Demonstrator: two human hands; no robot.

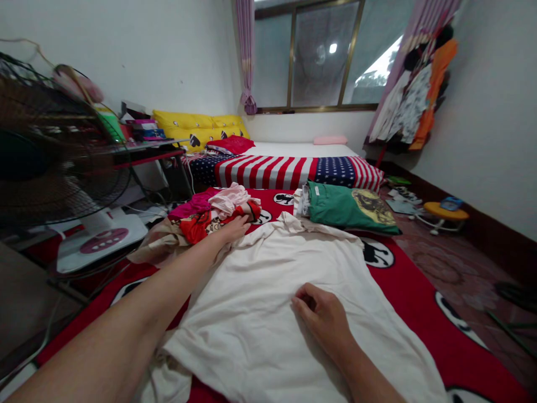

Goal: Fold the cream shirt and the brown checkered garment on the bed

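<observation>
A white shirt (pixel 251 302) lies spread and slightly wrinkled across the red bedding in front of me. My left hand (pixel 235 228) reaches to the shirt's far left corner, its fingers stretched out flat beside a red printed garment (pixel 197 226). Over the middle of the shirt, my right hand (pixel 321 313) is loosely curled, with a dark gap between thumb and forefinger and nothing visible in it. Pink clothing (pixel 230 198) lies crumpled with the red garment. A folded green shirt (pixel 335 206) rests on a stack beyond the white shirt's collar.
A blurred fan (pixel 54 140) on a white base stands left, near a cluttered desk (pixel 146 145). Another bed (pixel 268 170) with a striped cover is beyond. A yellow stool (pixel 444 211) and shoes (pixel 405 195) occupy the right floor. Clothes (pixel 419 103) hang by the window.
</observation>
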